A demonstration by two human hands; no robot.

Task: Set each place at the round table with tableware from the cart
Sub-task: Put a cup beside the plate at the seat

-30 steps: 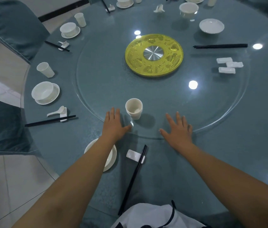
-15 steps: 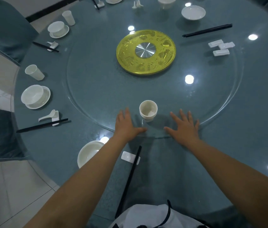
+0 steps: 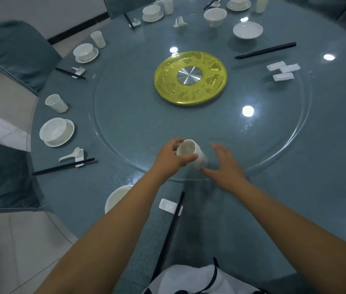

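Head view: left-side places set; near place has plate [image 3: 114,198], chopsticks [image 3: 171,225], lacks cup; left hand [image 3: 168,159] grips cup stack [image 3: 192,153], right hand [image 3: 226,166] open beside it; spare tableware unplaced.

Desk [image 3: 326,166]: grey-blue speckled top, glossy. Turntable [image 3: 138,107]: clear glass, smooth, reflective. Centre disc [image 3: 167,81]: gold, embossed, with brushed-metal hub [image 3: 190,75]. Stacked cups [image 3: 191,152]: glossy white ceramic. Chopsticks [image 3: 265,50]: black, matt. Chair covers [image 3: 19,47]: teal cloth.
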